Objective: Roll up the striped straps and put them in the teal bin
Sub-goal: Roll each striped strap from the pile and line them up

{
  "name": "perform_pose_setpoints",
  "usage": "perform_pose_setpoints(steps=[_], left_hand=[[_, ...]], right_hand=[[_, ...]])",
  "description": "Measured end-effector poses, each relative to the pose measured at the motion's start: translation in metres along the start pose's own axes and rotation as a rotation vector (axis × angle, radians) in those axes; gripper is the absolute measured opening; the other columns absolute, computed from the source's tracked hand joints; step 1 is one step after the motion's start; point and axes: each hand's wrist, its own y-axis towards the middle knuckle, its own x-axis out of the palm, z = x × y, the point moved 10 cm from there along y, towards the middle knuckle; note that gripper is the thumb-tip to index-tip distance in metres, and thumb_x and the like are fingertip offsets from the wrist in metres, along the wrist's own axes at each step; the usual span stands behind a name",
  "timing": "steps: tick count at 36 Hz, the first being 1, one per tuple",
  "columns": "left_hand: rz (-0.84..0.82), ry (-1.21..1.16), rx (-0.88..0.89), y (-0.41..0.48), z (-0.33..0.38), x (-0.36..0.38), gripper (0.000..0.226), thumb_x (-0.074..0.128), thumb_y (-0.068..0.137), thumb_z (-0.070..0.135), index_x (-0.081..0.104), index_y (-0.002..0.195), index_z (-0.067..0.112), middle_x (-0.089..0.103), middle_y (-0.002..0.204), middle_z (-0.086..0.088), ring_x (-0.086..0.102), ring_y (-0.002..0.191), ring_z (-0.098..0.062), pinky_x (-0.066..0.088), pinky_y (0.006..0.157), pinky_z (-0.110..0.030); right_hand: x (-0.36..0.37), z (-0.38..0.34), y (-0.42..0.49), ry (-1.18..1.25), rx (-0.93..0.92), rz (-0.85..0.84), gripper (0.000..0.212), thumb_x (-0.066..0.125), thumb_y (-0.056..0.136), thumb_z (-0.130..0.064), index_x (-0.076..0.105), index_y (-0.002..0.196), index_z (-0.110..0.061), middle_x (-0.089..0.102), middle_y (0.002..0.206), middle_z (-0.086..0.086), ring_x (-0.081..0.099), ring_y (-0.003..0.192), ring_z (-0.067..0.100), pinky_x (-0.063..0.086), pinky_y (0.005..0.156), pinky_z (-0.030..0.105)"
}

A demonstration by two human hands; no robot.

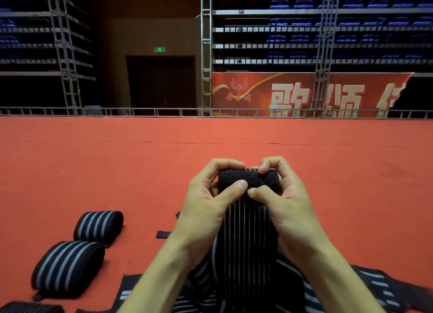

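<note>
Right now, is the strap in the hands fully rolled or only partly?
Partly: the strap has a short roll on top, gripped by left hand and right hand; the rest hangs flat.

Rolled straps [98, 227] crowd left; carpet [351, 172] right lies open.

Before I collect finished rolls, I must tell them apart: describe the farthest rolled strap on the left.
On the red carpet, look left of the left hand. Yours is the rolled black strap with grey stripes farthest from the person, beyond its nearer, larger-looking neighbour.
</note>
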Motion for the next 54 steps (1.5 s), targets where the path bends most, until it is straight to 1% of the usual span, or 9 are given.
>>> perform_pose_setpoints(steps=[3,8,15,21,31,38,42,46,54], left_hand=[[0.025,-0.005,0.058,0.001,0.006,-0.005,0.020,0.073,0.067,0.024,0.072,0.086,0.029,0.070,0.092,0.006,0.063,0.086,-0.015,0.053,0.081,-0.037],[0.074,0.026,0.111,0.003,0.010,-0.012,0.024,0.074,0.062,0.008,0.072,0.075,0.028,0.067,0.108,0.009,0.064,0.102,-0.013,0.052,0.090,-0.039],[0.034,0.011,0.087,0.001,0.007,-0.007,0.025,0.067,0.058,0.019,0.070,0.081,0.028,0.066,0.106,0.010,0.062,0.101,-0.018,0.048,0.093,-0.050],[-0.033,-0.064,0.002,-0.001,0.001,0.002,0.038,0.068,0.067,0.018,0.066,0.104,0.024,0.065,0.102,-0.016,0.061,0.097,-0.035,0.043,0.096,-0.068],[-0.032,-0.126,-0.036,0.000,-0.001,0.001,0.036,0.068,0.067,0.021,0.068,0.103,0.026,0.067,0.097,-0.007,0.059,0.093,-0.030,0.048,0.088,-0.052],[0.116,-0.059,0.069,0.000,0.010,-0.013,0.048,0.063,0.072,-0.003,0.072,0.103,0.033,0.070,0.106,0.001,0.065,0.101,-0.023,0.052,0.097,-0.054],[0.123,0.037,0.138,0.000,0.016,-0.016,0.063,0.058,0.071,-0.013,0.068,0.116,0.031,0.069,0.114,0.004,0.066,0.106,-0.016,0.056,0.087,-0.031],[0.118,0.098,0.154,-0.001,0.017,-0.014,0.068,0.053,0.068,-0.016,0.068,0.116,0.029,0.070,0.113,0.005,0.067,0.106,-0.011,0.053,0.086,-0.022],[0.020,-0.011,-0.035,0.000,-0.004,-0.002,0.052,0.072,0.070,0.018,0.065,0.117,0.038,0.064,0.105,-0.007,0.061,0.102,-0.036,0.050,0.097,-0.060]], right_hand=[[0.001,0.002,-0.001,0.001,0.019,-0.016,0.035,0.062,0.082,0.008,0.056,0.091,-0.026,0.063,0.079,0.001,0.060,0.071,0.017,0.053,0.060,0.027],[0.001,0.007,0.000,-0.027,0.062,-0.012,0.032,0.080,0.073,-0.027,0.060,0.096,-0.035,0.065,0.089,0.003,0.062,0.081,0.018,0.054,0.067,0.032],[0.007,-0.004,-0.005,-0.039,0.003,-0.029,0.025,0.064,0.087,0.001,0.050,0.102,-0.013,0.064,0.075,-0.005,0.062,0.067,0.008,0.051,0.056,0.021],[0.007,-0.003,-0.003,0.060,0.015,-0.047,0.033,0.077,0.076,-0.002,0.055,0.090,-0.023,0.062,0.082,0.005,0.059,0.075,0.023,0.054,0.063,0.032],[0.009,-0.007,-0.005,0.153,0.016,-0.072,0.031,0.070,0.077,0.006,0.055,0.085,-0.020,0.067,0.082,0.007,0.069,0.076,0.022,0.058,0.063,0.032],[0.002,-0.001,-0.002,0.061,0.058,-0.027,0.030,0.069,0.077,-0.017,0.062,0.103,-0.031,0.065,0.091,0.009,0.066,0.078,0.023,0.057,0.063,0.035],[0.004,0.000,-0.002,0.014,0.057,-0.027,0.034,0.076,0.076,-0.036,0.061,0.107,-0.036,0.067,0.090,0.008,0.068,0.078,0.023,0.057,0.065,0.038],[0.003,-0.003,-0.002,-0.035,0.024,-0.011,0.024,0.068,0.077,-0.031,0.061,0.100,-0.035,0.065,0.082,0.006,0.064,0.070,0.019,0.055,0.058,0.031],[-0.001,-0.005,-0.001,0.037,0.027,0.010,0.021,0.064,0.090,-0.006,0.062,0.091,-0.027,0.065,0.082,0.006,0.063,0.073,0.022,0.056,0.062,0.032]])
